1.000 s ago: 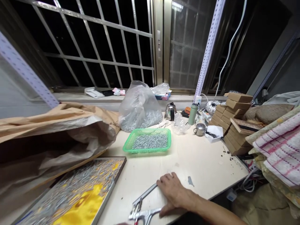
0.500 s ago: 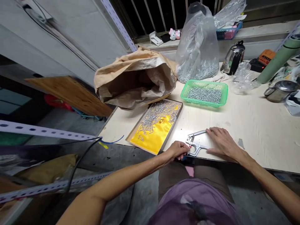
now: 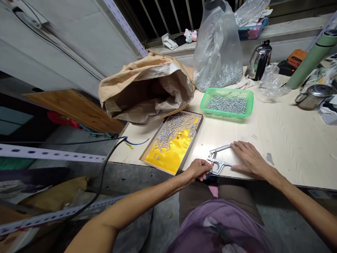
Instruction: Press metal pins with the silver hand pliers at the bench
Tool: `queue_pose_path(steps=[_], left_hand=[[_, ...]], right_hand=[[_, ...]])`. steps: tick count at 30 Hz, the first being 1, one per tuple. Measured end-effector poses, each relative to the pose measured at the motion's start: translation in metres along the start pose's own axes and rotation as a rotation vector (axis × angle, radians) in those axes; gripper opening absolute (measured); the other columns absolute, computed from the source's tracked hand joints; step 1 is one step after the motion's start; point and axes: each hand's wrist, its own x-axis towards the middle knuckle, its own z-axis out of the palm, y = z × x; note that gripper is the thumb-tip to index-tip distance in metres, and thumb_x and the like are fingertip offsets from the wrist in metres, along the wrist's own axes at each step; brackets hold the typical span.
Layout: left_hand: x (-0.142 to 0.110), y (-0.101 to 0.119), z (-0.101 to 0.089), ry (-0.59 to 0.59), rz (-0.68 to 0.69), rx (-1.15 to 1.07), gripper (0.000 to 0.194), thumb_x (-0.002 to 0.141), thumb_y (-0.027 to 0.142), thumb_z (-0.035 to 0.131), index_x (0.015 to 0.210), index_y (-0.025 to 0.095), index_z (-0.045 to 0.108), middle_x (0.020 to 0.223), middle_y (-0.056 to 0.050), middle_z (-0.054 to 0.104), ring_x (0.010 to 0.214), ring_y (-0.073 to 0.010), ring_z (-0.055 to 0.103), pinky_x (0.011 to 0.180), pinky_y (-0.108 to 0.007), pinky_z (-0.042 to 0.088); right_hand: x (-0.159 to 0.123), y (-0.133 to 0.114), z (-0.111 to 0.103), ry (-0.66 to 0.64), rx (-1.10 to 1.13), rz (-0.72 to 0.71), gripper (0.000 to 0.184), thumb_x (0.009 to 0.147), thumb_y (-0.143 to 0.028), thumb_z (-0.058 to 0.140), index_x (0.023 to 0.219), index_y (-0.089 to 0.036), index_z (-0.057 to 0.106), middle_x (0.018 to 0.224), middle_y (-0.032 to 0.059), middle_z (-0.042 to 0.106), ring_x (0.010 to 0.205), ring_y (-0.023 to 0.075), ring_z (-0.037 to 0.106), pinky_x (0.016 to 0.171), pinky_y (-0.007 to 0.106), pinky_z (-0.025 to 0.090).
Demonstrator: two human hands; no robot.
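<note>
At the table's front edge lies a pair of silver hand pliers [image 3: 219, 164] with a spring between its spread handles and a small red part at its jaws. My right hand [image 3: 249, 160] is around the handle ends, fingers at the upper handle and thumb at the lower one. At the jaws, my left hand [image 3: 200, 169] is closed in a pinch; what its fingertips hold is too small to make out. Left of the pliers, a shallow tray [image 3: 168, 160] with a yellow lining bears many small metal pins [image 3: 173, 130].
A green plastic basket [image 3: 249, 111] of similar metal pieces stands behind the pliers. An open brown paper sack [image 3: 118, 84] leans over the tray's back. Farther back are a clear bag [image 3: 218, 45], a metal kettle [image 3: 259, 61] and a lidded metal cup [image 3: 313, 96].
The view has shifted slightly, so the background sits a little farther left and higher. Both hands keep their places at the pliers.
</note>
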Motion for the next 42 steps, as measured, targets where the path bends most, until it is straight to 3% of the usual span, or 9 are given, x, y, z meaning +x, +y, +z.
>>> queue_pose_path(steps=[10, 20, 23, 26, 31, 42], left_hand=[[0.000, -0.001, 0.001, 0.005, -0.008, -0.011, 0.030, 0.073, 0.036, 0.068, 0.061, 0.014, 0.052, 0.039, 0.007, 0.049, 0.029, -0.0053, 0.043, 0.034, -0.015, 0.033], [-0.004, 0.000, 0.001, -0.001, 0.029, -0.077, 0.023, 0.075, 0.030, 0.067, 0.067, 0.013, 0.053, 0.042, 0.007, 0.049, 0.030, -0.0051, 0.045, 0.032, -0.014, 0.035], [-0.003, -0.002, 0.001, 0.005, 0.011, -0.084, 0.023, 0.073, 0.030, 0.068, 0.070, 0.013, 0.054, 0.042, 0.007, 0.051, 0.030, -0.0053, 0.046, 0.032, -0.014, 0.036], [0.000, -0.004, 0.001, 0.007, 0.005, -0.088, 0.024, 0.072, 0.031, 0.070, 0.072, 0.013, 0.054, 0.043, 0.008, 0.051, 0.030, -0.0051, 0.048, 0.033, -0.013, 0.038], [0.002, -0.005, 0.001, 0.028, -0.034, -0.068, 0.020, 0.074, 0.027, 0.068, 0.075, 0.013, 0.055, 0.043, 0.008, 0.051, 0.030, -0.0055, 0.048, 0.033, -0.013, 0.039], [0.002, -0.004, 0.002, 0.014, -0.044, -0.058, 0.017, 0.077, 0.025, 0.066, 0.077, 0.012, 0.055, 0.045, 0.008, 0.050, 0.032, -0.0056, 0.049, 0.034, -0.014, 0.040]], right_hand=[[0.000, -0.008, -0.005, 0.016, -0.002, 0.012, 0.065, 0.072, -0.046, 0.066, 0.127, -0.015, 0.046, 0.122, 0.0160, 0.055, 0.112, 0.0320, 0.049, 0.095, 0.048, 0.039], [-0.006, 0.001, 0.006, 0.047, 0.036, 0.034, 0.070, 0.077, -0.058, 0.057, 0.131, -0.017, 0.042, 0.133, 0.0162, 0.048, 0.124, 0.0323, 0.041, 0.102, 0.053, 0.032], [0.001, 0.003, 0.002, 0.088, 0.060, 0.031, 0.052, 0.086, -0.044, 0.050, 0.128, -0.014, 0.046, 0.126, 0.0152, 0.053, 0.117, 0.0283, 0.045, 0.098, 0.046, 0.038], [0.012, 0.004, -0.003, 0.069, 0.040, 0.069, 0.029, 0.090, -0.021, 0.041, 0.112, -0.014, 0.057, 0.106, 0.0119, 0.061, 0.099, 0.0243, 0.051, 0.083, 0.037, 0.046], [0.025, 0.007, -0.006, 0.053, -0.021, 0.057, 0.030, 0.088, -0.009, 0.036, 0.085, -0.018, 0.064, 0.085, 0.0085, 0.060, 0.080, 0.0204, 0.049, 0.066, 0.031, 0.042], [0.014, 0.002, -0.002, 0.053, -0.049, 0.052, 0.031, 0.089, -0.005, 0.034, 0.083, -0.017, 0.062, 0.083, 0.0081, 0.058, 0.080, 0.0194, 0.048, 0.068, 0.029, 0.038]])
